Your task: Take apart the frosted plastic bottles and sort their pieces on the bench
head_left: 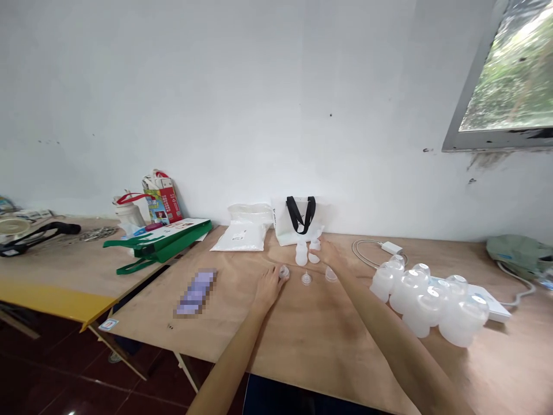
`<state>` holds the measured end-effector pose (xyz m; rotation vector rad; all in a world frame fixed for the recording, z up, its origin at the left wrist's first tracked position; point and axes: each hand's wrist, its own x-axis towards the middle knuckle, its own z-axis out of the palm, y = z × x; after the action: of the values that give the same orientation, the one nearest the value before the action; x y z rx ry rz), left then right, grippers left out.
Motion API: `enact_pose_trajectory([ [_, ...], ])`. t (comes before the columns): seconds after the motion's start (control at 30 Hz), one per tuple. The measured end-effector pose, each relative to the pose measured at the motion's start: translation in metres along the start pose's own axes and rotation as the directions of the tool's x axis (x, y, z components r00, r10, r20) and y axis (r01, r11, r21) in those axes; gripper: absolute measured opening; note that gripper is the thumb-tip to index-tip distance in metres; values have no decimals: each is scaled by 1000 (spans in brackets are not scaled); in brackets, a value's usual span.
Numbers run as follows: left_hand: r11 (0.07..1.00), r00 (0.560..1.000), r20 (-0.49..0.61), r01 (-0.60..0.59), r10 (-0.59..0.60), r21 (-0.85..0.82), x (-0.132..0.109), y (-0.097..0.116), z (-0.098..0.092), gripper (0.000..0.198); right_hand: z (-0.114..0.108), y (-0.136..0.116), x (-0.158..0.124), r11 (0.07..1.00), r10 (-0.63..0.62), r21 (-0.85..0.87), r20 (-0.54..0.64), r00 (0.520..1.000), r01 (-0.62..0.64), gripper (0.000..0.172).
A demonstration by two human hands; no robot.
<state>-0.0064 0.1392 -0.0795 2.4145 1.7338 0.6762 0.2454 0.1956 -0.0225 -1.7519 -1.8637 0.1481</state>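
My left hand [268, 284] rests low over the table with its fingers closed on a small translucent bottle cap piece [284, 272]; its exact shape is partly covered. My right hand [327, 252] reaches farther out, its fingers wrapped across the middle of a small frosted bottle [314, 259]. Just left of that stands another frosted bottle [301, 253]. Between my hands lies a clear bottle nipple [306, 279], tip up. A clear dome cap [330, 275] sits beside my right forearm, partly hidden by it.
Several frosted bottles with clear dome caps [432, 300] crowd the right side, near a white cable and adapter [391, 248]. A white plastic packet [242, 235] and a white bag with black handles [285, 227] stand by the wall. A blurred-out purple item [196, 293] lies left.
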Motion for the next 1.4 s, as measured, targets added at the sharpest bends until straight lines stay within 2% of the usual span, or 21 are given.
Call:
enact_pose_trajectory([
  [0.1, 999, 1000, -1, 7, -7, -37, 1, -1, 1, 43, -5, -2, 1, 999, 23, -47, 59, 998, -20, 45],
  [0.2, 998, 1000, -2, 15, -15, -67, 2, -3, 2, 41, -22, -5, 2, 996, 17, -91, 85, 996, -9, 51],
  [0.3, 996, 1000, -9, 22, -23, -92, 2, -4, 4, 40, -57, -6, 3, 991, -8, -136, 87, 996, 20, 51],
  [0.37, 993, 999, -15, 31, -33, -114, 2, -4, 5, 40, -87, -1, 2, 984, -22, -175, 91, 996, 38, 44],
  [0.43, 988, 999, -26, 39, -43, -149, 2, -4, 5, 40, -116, 11, -3, 973, -24, -226, 112, 993, 49, 38],
  [0.5, 980, 997, -45, 46, -55, -196, 1, -4, 6, 42, -141, 30, -13, 934, -16, -345, 203, 979, 87, 37],
  [0.63, 961, 993, -65, 76, -97, -267, -1, -1, 6, 50, -165, 75, -41, 865, 42, -480, 364, 930, 149, 45],
  [0.73, 947, 988, -78, 101, -130, -305, -3, 1, 5, 52, -164, 99, -58, 837, -7, -493, 424, 905, 238, 41],
  [0.83, 931, 981, -101, 125, -169, -343, -4, 1, 1, 51, -159, 104, -66, 829, -38, -480, 465, 885, 287, 32],
  [0.93, 919, 968, -166, 114, -189, -378, -5, 5, -7, 49, -161, 88, -70, 839, -74, -444, 478, 875, 313, 25],
  [1.03, 886, 944, -253, 76, -212, -458, -13, 26, -21, 44, -168, 53, -82, 867, -174, -361, 425, 889, 342, 26],
  [1.1, 817, 951, -237, 29, -201, -576, -25, 51, -31, 41, -170, 22, -96, 906, -241, -234, 400, 884, 353, 30],
  [1.13, 785, 970, -199, -14, -139, -619, -32, 66, -36, 41, -169, 7, -105, 928, -253, -158, 394, 883, 336, 33],
  [1.17, 759, 989, -143, -73, -26, -647, -40, 80, -39, 41, -166, -8, -113, 945, -273, -58, 400, 875, 321, 35],
  [1.2, 735, 990, -82, -142, 117, -663, -47, 94, -42, 40, -161, -22, -121, 953, -292, 44, 400, 869, 300, 35],
  [1.23, 722, 968, -21, -200, 248, -663, -53, 105, -43, 42, -154, -32, -129, 948, -317, 152, 407, 857, 278, 39],
  [1.27, 716, 955, 8, -216, 296, -664, -58, 113, -43, 44, -144, -39, -135, 932, -342, 257, 397, 851, 255, 49],
  [1.3, 698, 955, 30, -195, 296, -688, -60, 118, -42, 44, -132, -43, -139, 912, -345, 350, 366, 864, 216, 55],
  [1.4, 594, 976, 52, -87, 213, -800, -55, 116, -35, 37, -89, -35, -145, 784, -296, 608, 186, 937, 127, 56],
])
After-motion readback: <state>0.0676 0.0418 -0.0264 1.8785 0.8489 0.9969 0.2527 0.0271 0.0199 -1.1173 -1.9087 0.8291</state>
